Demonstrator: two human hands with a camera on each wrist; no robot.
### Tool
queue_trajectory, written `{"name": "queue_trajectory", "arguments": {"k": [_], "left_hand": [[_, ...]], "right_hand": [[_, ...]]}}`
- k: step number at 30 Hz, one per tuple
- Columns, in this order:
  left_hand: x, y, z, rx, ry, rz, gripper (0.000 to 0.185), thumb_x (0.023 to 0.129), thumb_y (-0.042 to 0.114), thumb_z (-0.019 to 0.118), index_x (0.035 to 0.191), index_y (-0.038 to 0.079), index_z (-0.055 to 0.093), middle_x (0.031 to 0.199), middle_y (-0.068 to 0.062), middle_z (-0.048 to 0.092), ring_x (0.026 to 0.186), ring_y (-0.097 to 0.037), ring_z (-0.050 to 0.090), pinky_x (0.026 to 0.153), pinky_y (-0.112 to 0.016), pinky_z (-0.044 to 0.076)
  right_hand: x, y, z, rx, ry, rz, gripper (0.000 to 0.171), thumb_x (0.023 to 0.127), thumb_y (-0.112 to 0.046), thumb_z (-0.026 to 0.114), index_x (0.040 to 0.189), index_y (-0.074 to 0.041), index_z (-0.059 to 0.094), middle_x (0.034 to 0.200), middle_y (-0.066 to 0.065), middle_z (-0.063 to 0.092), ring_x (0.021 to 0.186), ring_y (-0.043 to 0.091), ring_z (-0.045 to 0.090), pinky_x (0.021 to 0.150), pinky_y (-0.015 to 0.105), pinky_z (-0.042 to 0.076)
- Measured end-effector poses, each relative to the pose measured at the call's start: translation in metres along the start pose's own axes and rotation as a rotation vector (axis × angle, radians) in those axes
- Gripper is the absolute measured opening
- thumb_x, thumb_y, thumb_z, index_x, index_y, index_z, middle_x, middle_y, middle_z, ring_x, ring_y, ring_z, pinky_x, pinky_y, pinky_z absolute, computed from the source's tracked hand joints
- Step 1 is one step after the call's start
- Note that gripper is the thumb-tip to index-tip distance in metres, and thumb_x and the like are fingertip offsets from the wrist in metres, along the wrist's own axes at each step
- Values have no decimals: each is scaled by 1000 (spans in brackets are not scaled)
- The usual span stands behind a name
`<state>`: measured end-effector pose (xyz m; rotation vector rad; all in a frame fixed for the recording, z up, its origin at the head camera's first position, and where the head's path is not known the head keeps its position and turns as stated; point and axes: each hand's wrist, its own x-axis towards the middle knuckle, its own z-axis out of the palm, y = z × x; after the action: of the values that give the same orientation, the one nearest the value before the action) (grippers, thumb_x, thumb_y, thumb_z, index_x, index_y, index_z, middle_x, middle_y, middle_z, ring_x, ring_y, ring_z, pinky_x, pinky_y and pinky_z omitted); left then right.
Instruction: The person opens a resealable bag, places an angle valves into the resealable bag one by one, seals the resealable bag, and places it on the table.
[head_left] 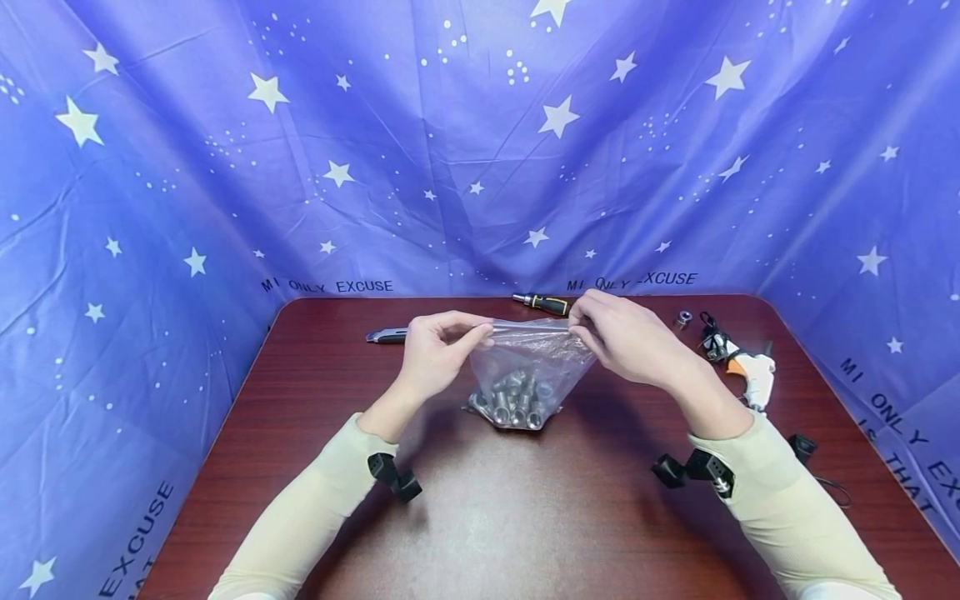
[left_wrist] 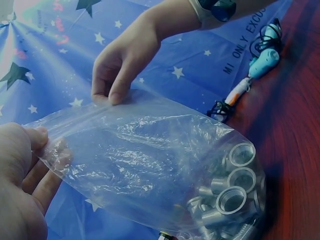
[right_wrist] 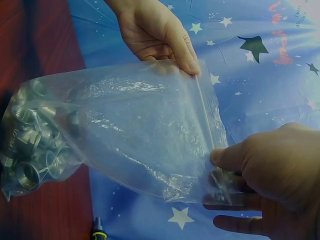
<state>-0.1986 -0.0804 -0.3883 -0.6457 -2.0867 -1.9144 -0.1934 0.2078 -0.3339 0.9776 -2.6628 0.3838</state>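
A clear zip bag (head_left: 540, 354) hangs between the two hands, with several threaded metal pipe fittings (head_left: 517, 408) bunched at its bottom, low over the table. My left hand (head_left: 438, 350) pinches the top left corner between thumb and fingers. At the opposite top corner, my right hand (head_left: 626, 337) pinches the plastic, its thumb on the near face in the right wrist view. The zip strip (right_wrist: 202, 105) runs straight between the hands, and the bag (left_wrist: 145, 145) is drawn taut there. Open fitting ends (left_wrist: 232, 200) show through the plastic.
Behind the bag lies a black and yellow screwdriver (head_left: 543, 303). A utility knife (head_left: 386, 336) is partly hidden by the left hand. To the right are a loose metal fitting (head_left: 683, 318) and a white and orange glue gun (head_left: 757, 375) with its cord. Starred blue cloth (head_left: 480, 150) surrounds the table (head_left: 480, 517).
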Motion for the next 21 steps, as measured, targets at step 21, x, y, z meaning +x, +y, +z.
{"name": "queue_trajectory", "arguments": {"k": [21], "left_hand": [[3,-2,2,18,-7,21,10,93,1,79,102,-2,82,90,-22,81,72,-5,78,70,-23,64]], "right_hand": [[-11,9,-5,-15,-20,37,6,103,-13,66,104,-7,65,97,4,66,81,19,60,75,43,54]]}}
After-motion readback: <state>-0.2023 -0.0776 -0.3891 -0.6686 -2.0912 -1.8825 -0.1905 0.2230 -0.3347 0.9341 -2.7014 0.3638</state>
